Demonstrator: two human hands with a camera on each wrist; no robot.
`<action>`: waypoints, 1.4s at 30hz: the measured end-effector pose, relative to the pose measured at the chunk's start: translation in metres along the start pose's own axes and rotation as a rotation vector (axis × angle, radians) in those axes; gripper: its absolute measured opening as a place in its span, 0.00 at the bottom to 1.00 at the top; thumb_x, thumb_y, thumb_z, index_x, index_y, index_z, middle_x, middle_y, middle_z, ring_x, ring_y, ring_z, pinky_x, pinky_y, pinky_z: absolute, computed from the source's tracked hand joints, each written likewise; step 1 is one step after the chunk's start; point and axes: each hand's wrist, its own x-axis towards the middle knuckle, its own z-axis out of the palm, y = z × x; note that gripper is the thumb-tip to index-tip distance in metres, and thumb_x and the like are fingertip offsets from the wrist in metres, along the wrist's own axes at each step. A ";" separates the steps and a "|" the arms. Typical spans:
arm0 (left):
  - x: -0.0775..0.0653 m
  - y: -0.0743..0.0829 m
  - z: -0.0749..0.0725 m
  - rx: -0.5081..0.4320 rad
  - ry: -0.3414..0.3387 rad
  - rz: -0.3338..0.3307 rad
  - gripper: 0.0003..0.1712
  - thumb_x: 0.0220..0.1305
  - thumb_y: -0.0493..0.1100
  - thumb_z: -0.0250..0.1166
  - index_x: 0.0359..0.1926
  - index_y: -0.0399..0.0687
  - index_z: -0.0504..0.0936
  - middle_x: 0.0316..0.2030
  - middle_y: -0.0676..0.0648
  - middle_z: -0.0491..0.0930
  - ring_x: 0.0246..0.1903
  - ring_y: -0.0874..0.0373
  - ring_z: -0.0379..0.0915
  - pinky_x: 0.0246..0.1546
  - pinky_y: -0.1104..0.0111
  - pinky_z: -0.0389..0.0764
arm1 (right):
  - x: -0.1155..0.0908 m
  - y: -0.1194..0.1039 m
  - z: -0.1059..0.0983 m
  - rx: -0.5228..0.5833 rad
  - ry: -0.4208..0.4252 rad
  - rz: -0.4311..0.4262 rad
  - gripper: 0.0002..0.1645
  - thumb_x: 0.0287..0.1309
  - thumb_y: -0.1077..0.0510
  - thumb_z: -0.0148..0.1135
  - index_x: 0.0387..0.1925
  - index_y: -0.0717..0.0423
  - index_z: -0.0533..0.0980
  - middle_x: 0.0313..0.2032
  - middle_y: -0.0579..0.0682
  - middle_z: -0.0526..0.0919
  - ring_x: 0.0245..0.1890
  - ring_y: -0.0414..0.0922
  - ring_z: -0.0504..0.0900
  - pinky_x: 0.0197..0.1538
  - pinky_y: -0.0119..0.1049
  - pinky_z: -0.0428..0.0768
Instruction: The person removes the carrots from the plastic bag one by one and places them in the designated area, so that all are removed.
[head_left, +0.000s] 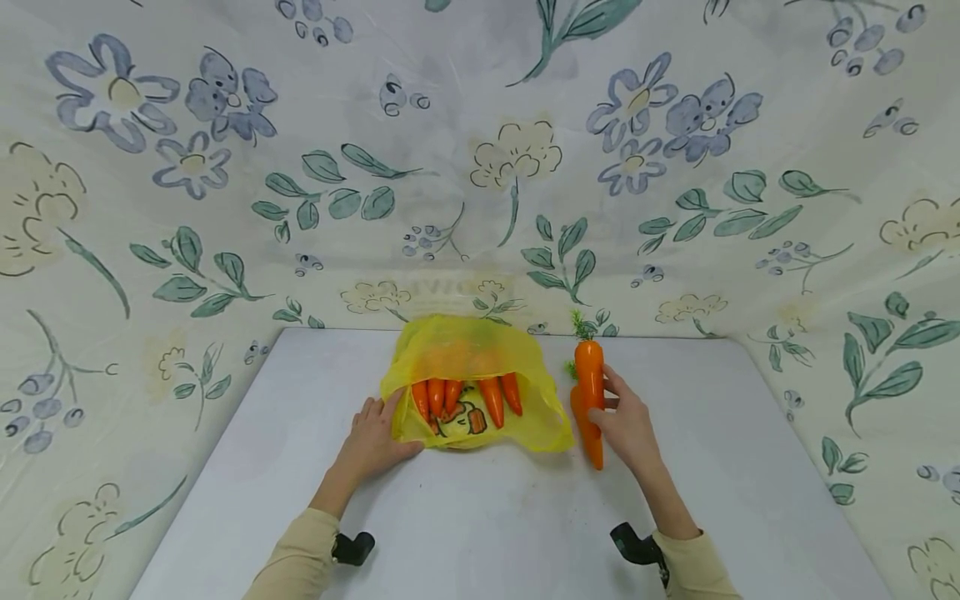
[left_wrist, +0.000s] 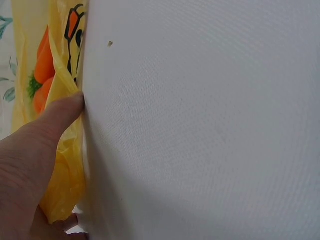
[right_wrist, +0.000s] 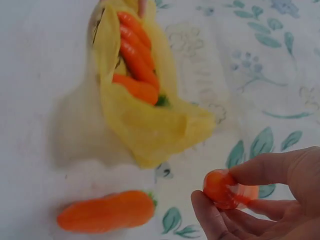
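A yellow plastic bag [head_left: 480, 333] lies on the table with its mouth toward me, and several orange carrots [head_left: 491, 400] show inside it. My left hand [head_left: 372, 440] holds the bag's left side; in the left wrist view the thumb [left_wrist: 67, 112] presses its edge and the other fingers are partly hidden. To the right of the bag, my right hand [head_left: 628, 421] grips a carrot with a green top [head_left: 590, 367] between thumb and fingers, raised off the table. Another carrot [right_wrist: 107, 212] lies on the table below it, apart from the bag.
The white table [head_left: 480, 517] ends at a back edge just behind the bag. A flower-patterned cloth [head_left: 450, 167] hangs behind and at both sides. Black wrist mounts [head_left: 352, 548] stick out from both sleeves.
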 end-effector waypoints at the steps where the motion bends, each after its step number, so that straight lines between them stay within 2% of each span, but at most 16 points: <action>1: 0.000 0.000 0.000 -0.001 0.000 -0.001 0.56 0.54 0.60 0.71 0.75 0.40 0.55 0.66 0.21 0.59 0.69 0.23 0.47 0.67 0.33 0.51 | 0.002 0.004 -0.001 -0.006 0.002 0.004 0.45 0.58 0.66 0.55 0.76 0.58 0.53 0.67 0.63 0.67 0.58 0.60 0.74 0.54 0.51 0.82; 12: -0.001 -0.004 0.000 -0.014 0.015 -0.001 0.56 0.54 0.60 0.71 0.75 0.40 0.55 0.67 0.22 0.58 0.70 0.24 0.46 0.68 0.34 0.50 | 0.013 0.042 -0.003 -0.090 0.048 0.014 0.43 0.57 0.68 0.53 0.74 0.66 0.53 0.64 0.70 0.69 0.54 0.62 0.77 0.48 0.50 0.85; 19: 0.000 -0.006 0.002 -0.002 0.036 0.026 0.56 0.53 0.60 0.72 0.74 0.40 0.56 0.63 0.24 0.64 0.67 0.28 0.53 0.67 0.35 0.54 | 0.016 0.065 0.000 -0.138 0.034 0.063 0.42 0.58 0.68 0.54 0.73 0.69 0.54 0.63 0.72 0.69 0.53 0.64 0.76 0.50 0.51 0.84; 24: 0.000 -0.005 0.003 -0.012 0.027 0.017 0.56 0.54 0.60 0.72 0.74 0.41 0.55 0.65 0.23 0.61 0.69 0.26 0.49 0.68 0.34 0.51 | 0.015 0.072 0.003 -0.139 0.008 0.100 0.41 0.57 0.69 0.54 0.72 0.70 0.55 0.62 0.73 0.69 0.52 0.64 0.75 0.50 0.51 0.83; 30: 0.000 -0.003 0.003 -0.008 0.023 0.018 0.56 0.55 0.61 0.71 0.75 0.41 0.55 0.66 0.23 0.60 0.70 0.25 0.47 0.68 0.34 0.50 | 0.016 0.079 0.007 -0.190 0.007 0.114 0.39 0.56 0.68 0.56 0.70 0.71 0.60 0.60 0.73 0.72 0.54 0.64 0.76 0.52 0.52 0.82; 37: 0.000 -0.003 0.004 -0.002 0.018 0.013 0.56 0.55 0.61 0.71 0.75 0.41 0.54 0.67 0.23 0.58 0.70 0.24 0.45 0.67 0.32 0.49 | 0.016 0.080 0.011 -0.297 0.022 0.107 0.39 0.54 0.65 0.58 0.68 0.70 0.61 0.55 0.72 0.76 0.43 0.59 0.81 0.41 0.47 0.85; 42: 0.000 -0.003 0.004 0.003 0.020 0.015 0.56 0.55 0.61 0.71 0.75 0.41 0.55 0.66 0.23 0.59 0.69 0.25 0.48 0.67 0.33 0.50 | 0.017 0.079 0.012 -0.298 0.016 0.127 0.39 0.55 0.65 0.58 0.69 0.69 0.61 0.55 0.72 0.76 0.43 0.59 0.80 0.43 0.47 0.85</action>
